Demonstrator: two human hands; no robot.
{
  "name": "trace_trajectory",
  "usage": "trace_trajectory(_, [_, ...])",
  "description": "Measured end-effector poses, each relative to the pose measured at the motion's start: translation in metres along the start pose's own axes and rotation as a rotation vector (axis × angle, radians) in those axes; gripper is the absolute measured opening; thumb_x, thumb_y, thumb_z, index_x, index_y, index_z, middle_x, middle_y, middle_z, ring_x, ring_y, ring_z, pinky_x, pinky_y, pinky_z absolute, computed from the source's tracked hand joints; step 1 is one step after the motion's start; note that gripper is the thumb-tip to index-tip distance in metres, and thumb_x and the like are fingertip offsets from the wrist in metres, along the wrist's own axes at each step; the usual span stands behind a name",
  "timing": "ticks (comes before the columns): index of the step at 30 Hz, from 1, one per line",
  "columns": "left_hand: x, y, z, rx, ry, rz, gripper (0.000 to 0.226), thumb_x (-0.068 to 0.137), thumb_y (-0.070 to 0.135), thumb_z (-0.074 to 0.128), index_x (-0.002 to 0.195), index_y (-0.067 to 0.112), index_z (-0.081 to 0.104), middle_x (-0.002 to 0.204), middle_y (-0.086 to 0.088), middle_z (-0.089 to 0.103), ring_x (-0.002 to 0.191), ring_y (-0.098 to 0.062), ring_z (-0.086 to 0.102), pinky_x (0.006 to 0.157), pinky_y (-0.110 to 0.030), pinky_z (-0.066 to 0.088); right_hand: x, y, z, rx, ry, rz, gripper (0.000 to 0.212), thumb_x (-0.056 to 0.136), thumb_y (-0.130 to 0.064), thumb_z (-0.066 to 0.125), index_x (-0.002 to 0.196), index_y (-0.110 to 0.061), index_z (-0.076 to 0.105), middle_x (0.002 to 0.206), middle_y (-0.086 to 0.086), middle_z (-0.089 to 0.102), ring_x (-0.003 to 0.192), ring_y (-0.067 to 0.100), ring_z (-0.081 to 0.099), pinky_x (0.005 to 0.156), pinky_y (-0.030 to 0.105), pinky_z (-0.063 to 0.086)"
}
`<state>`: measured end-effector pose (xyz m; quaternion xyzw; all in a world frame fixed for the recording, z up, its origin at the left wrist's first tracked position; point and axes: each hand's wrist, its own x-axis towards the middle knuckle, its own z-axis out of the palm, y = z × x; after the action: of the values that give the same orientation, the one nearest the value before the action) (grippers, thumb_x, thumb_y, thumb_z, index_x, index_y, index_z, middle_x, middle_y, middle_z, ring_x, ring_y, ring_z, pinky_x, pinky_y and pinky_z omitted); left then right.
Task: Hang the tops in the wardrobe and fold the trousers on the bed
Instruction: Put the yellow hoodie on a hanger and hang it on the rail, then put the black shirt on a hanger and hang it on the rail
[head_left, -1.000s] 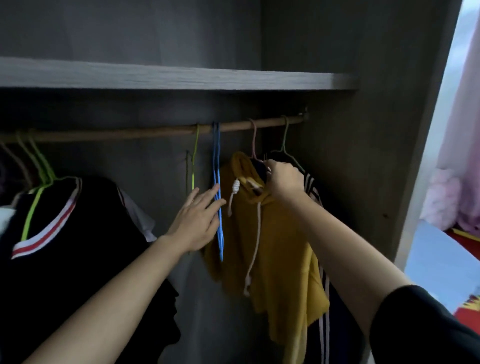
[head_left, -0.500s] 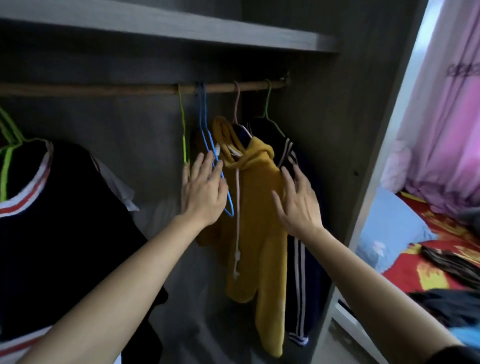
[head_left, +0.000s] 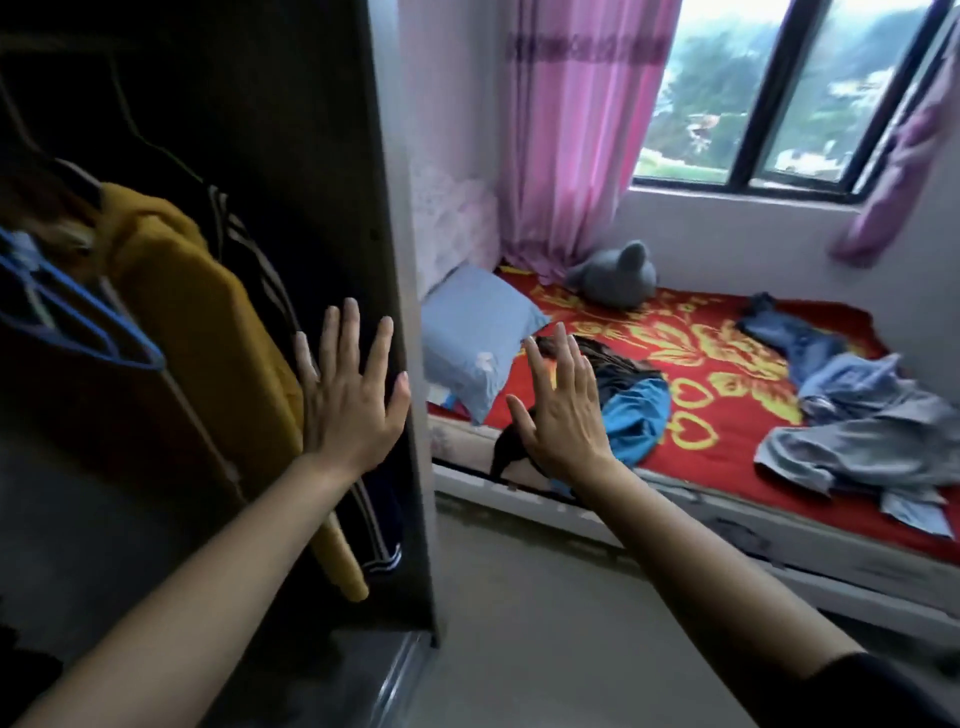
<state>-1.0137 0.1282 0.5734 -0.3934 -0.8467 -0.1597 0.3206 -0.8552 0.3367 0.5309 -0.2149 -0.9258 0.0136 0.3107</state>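
**Both hands empty between wardrobe and bed**

The red-covered bed (head_left: 727, 364) carries strewn clothes: a grey-blue heap (head_left: 872, 431), jeans (head_left: 795, 338) and a blue garment (head_left: 636, 415). In the wardrobe (head_left: 332, 156) a yellow top (head_left: 208, 322) hangs beside a dark striped top (head_left: 382, 545). The left hand (head_left: 353, 395) and right hand (head_left: 563, 415) are raised, fingers (head_left: 350, 322) spread straight, holding nothing.

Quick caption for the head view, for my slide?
Open, empty left hand by the hung yellow top in the wardrobe; open right hand raised toward crumpled clothes on the red bed.
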Motion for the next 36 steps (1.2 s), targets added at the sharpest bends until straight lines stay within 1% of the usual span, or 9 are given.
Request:
trace_trajectory(3, [0.028,0.056,0.006,-0.057,0.011,0.075,0.066,0.093,0.045,0.036,0.152,0.017,0.028,0.162,-0.017,0.011,0.150,-0.031,0.004,0.117,-0.059,0.003,-0.014,0.057,-0.036,-0.041,0.064,0.100,0.074,0.097,-0.046,0.047,0.158,-0.018,0.016,0.165,0.017,-0.003,0.152,0.034,0.003,0.122,0.052,0.013])
trace_trajectory(5, [0.046,0.099,0.012,-0.111,0.032,0.122,0.067,0.092,0.044,0.038,0.152,0.016,0.029,0.162,-0.016,0.008,0.150,-0.031,0.003,0.117,-0.058,0.002,-0.028,0.095,-0.058,-0.067,0.093,0.168,0.075,0.097,-0.046,0.047,0.158,-0.019,0.012,0.164,0.017,-0.004,0.152,0.034,0.002,0.122,0.053,0.013])
trace_trajectory(9, [0.070,0.199,0.029,-0.181,0.048,0.229,0.068,0.091,0.042,0.042,0.152,0.016,0.029,0.162,-0.016,0.008,0.150,-0.032,0.005,0.117,-0.059,0.005,-0.064,0.175,-0.095,-0.131,0.102,0.289,0.076,0.098,-0.049,0.043,0.159,-0.019,0.009,0.164,0.018,-0.007,0.152,0.034,0.001,0.120,0.054,0.016])
trace_trajectory(13, [0.075,0.302,0.057,-0.221,-0.024,0.305,0.069,0.091,0.044,0.042,0.154,0.020,0.024,0.163,-0.015,0.004,0.150,-0.031,0.002,0.117,-0.060,0.005,-0.106,0.260,-0.123,-0.193,0.097,0.357,0.078,0.097,-0.049,0.046,0.159,-0.016,0.012,0.164,0.020,-0.003,0.151,0.036,0.005,0.119,0.054,0.017])
trace_trajectory(17, [0.066,0.370,0.087,-0.198,-0.111,0.382,0.069,0.091,0.049,0.036,0.154,0.021,0.024,0.163,-0.014,0.002,0.150,-0.031,0.001,0.116,-0.059,0.001,-0.137,0.322,-0.134,-0.203,0.093,0.466,0.082,0.096,-0.046,0.054,0.159,-0.016,0.011,0.164,0.019,-0.002,0.151,0.038,0.006,0.118,0.057,0.018])
trace_trajectory(21, [0.078,0.407,0.121,-0.167,-0.139,0.477,0.069,0.091,0.050,0.035,0.154,0.022,0.024,0.163,-0.013,0.001,0.150,-0.032,0.002,0.116,-0.062,0.005,-0.141,0.371,-0.128,-0.211,0.008,0.527,0.084,0.096,-0.047,0.053,0.159,-0.019,0.005,0.164,0.018,-0.007,0.151,0.038,0.002,0.118,0.059,0.015])
trace_trajectory(26, [0.116,0.421,0.179,-0.172,-0.183,0.436,0.068,0.092,0.051,0.033,0.153,0.022,0.025,0.163,-0.014,0.003,0.150,-0.033,0.004,0.115,-0.062,0.008,-0.109,0.417,-0.095,-0.197,-0.072,0.556,0.085,0.097,-0.050,0.048,0.159,-0.021,-0.002,0.163,0.016,-0.015,0.151,0.036,-0.003,0.120,0.056,0.009])
trace_trajectory(32, [0.170,0.431,0.282,-0.192,-0.289,0.372,0.068,0.092,0.054,0.029,0.152,0.021,0.026,0.162,-0.016,0.005,0.148,-0.036,0.008,0.113,-0.065,0.012,-0.044,0.480,-0.025,-0.236,-0.236,0.518,0.085,0.096,-0.054,0.045,0.158,-0.023,-0.005,0.163,0.015,-0.011,0.150,0.036,-0.001,0.121,0.055,0.010])
trace_trajectory(36, [0.231,0.444,0.352,-0.230,-0.378,0.333,0.067,0.093,0.051,0.039,0.151,0.019,0.026,0.161,-0.017,0.007,0.147,-0.037,0.008,0.113,-0.063,0.013,0.022,0.535,0.016,-0.248,-0.321,0.572,0.084,0.096,-0.054,0.044,0.157,-0.024,-0.006,0.163,0.013,-0.010,0.150,0.036,0.000,0.121,0.054,0.010])
